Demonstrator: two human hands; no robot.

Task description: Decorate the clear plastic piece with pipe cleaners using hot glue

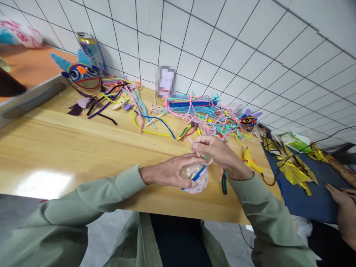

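My left hand [175, 171] is wrapped round a clear plastic ball [189, 170]. Pale pink pipe cleaner covers the ball's lower side, and a blue and a white strip cross it. Just above the ball, my right hand [210, 146] pinches a pale pink pipe cleaner [209, 162] between thumb and fingers. Part of that strand curves down beside the ball; whether it is fixed there I cannot tell. Dark-handled pliers [224, 182] lie under my right wrist. Beyond my hands rest pliers with yellow and green handles [187, 130].
Bundled pipe cleaners [191, 102] lie along the wall. Decorated ball faces [85, 76] stand left and right, with a can [91, 52] behind the left one. A yellow glue gun [251, 161] with a cord lies right. Another person's hand [343, 207] is beside gold foil [297, 167].
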